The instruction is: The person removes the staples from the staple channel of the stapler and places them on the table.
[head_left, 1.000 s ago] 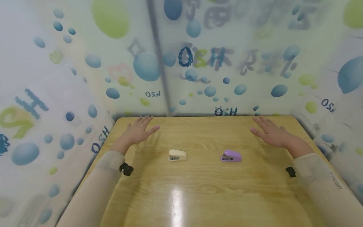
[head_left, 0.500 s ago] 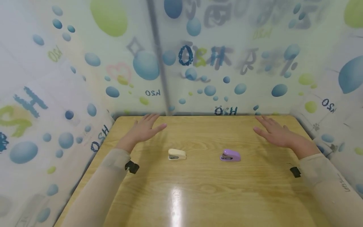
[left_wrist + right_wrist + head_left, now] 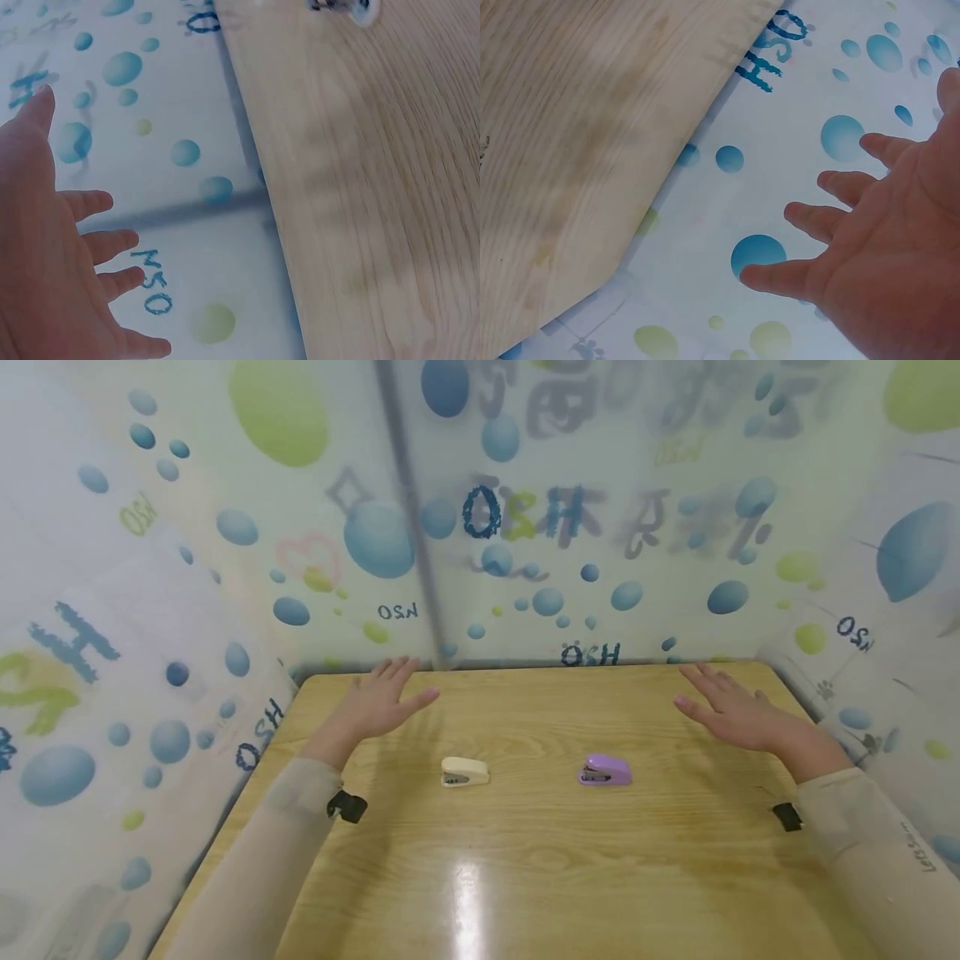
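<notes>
Two small staplers lie apart on the wooden table: a cream stapler [image 3: 465, 771] left of centre and a purple stapler [image 3: 605, 769] right of centre. My left hand [image 3: 378, 703] hovers over the table's far left part, fingers spread and straight, beyond the cream stapler and touching nothing. Over the far right part my right hand [image 3: 738, 714] is held the same way, apart from the purple stapler. In the left wrist view the palm of the left hand [image 3: 52, 247] shows nothing in it. The right wrist view shows the right hand [image 3: 892, 240] with spread fingers and a bare palm.
The wooden table [image 3: 540, 877] meets a patterned back wall [image 3: 525, 618] with blue and green dots. Patterned side walls close in at left and right. Each forearm wears a light sleeve [image 3: 255, 860] and a small black wrist device [image 3: 347, 807].
My left hand has moved a little to the right and inward; my right hand has shifted slightly to the right. The head view has tilted slightly. Both staplers stay in place on the table.
</notes>
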A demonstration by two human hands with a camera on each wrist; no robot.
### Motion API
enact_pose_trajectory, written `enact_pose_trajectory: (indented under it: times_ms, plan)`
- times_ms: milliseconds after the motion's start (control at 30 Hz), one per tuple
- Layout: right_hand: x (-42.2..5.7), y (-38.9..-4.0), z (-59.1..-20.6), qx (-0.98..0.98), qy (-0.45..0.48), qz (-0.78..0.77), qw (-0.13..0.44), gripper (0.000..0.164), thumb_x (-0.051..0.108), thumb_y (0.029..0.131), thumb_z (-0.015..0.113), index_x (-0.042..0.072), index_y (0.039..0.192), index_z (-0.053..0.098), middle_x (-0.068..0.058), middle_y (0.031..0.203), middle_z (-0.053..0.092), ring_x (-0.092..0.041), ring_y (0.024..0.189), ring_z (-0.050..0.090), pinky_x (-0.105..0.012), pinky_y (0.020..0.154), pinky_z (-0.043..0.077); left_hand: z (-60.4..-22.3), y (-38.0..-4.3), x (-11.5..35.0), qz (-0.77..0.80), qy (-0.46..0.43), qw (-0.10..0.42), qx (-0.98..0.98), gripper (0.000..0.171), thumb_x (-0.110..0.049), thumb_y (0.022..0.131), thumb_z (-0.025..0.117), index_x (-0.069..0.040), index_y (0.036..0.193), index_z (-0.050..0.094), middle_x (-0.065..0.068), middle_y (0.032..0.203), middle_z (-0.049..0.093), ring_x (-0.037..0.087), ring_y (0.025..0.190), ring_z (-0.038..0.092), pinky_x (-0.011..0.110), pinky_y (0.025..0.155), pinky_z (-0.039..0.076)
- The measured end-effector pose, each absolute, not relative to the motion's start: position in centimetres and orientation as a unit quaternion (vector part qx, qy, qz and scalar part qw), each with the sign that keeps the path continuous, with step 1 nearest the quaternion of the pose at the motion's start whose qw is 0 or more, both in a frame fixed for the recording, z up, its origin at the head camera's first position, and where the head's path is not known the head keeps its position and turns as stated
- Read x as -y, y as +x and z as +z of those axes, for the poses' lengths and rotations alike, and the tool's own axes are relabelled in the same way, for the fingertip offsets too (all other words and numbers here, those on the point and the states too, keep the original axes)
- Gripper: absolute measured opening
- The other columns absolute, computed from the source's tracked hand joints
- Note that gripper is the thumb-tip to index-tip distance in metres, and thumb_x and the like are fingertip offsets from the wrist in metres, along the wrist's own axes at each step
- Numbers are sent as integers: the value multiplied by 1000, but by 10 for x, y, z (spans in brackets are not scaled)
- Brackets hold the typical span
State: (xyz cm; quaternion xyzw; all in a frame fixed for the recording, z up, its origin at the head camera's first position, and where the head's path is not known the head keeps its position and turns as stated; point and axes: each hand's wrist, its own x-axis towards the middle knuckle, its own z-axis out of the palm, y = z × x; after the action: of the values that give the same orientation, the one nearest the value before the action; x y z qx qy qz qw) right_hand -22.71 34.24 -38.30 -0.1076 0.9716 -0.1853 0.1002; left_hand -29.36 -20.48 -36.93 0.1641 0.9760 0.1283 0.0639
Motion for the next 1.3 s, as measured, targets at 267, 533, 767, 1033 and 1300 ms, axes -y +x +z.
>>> enact_pose_trajectory:
  times_ms: [267, 533, 767, 1033, 1300]
  plan:
    - [-329, -230, -377, -970, -135, -187, 78, 80, 55, 113, 41, 9, 172, 11, -35, 174, 7, -62, 157, 10, -90, 109, 11, -371, -281, 152, 233, 235, 75, -941, 92, -73, 103, 49, -14, 170, 26, 15, 173, 35, 39, 159, 36, 61, 127, 31]
    - [-299, -228, -381, -935, -191, -284, 91, 77, 43, 113, 49, 5, 171, 15, -31, 175, 14, -58, 158, 15, -77, 121, 20, -418, -269, 70, 326, 261, 183, -890, 82, -55, 100, 70, -19, 166, 37, 11, 144, 68, 30, 132, 65, 50, 109, 54]
    - [-275, -223, -395, -923, -189, -314, 117, 75, 47, 111, 55, 12, 170, 24, -23, 144, 61, -40, 123, 67, -55, 94, 57, -453, -262, 25, 411, 260, 237, -841, 72, -35, 96, 81, -13, 157, 50, -1, 91, 72, 14, 82, 67, 30, 75, 55]
    - [-250, -223, -422, -910, -199, -332, 151, 64, 41, 107, 64, 9, 160, 46, -9, 108, 73, -21, 86, 68, -34, 71, 53, -486, -256, 0, 419, 215, 215, -856, 46, -36, 87, 89, -23, 129, 74, 0, 126, 74, 8, 86, 66, 27, 75, 53]
    - [-239, -223, -446, -892, -156, -394, 161, 56, 39, 101, 73, 6, 146, 62, -9, 86, 66, -16, 69, 52, -30, 60, 45, -504, -256, -11, 427, 208, 177, -862, 28, -29, 85, 91, -21, 111, 82, -2, 123, 78, 4, 77, 62, 22, 73, 52]
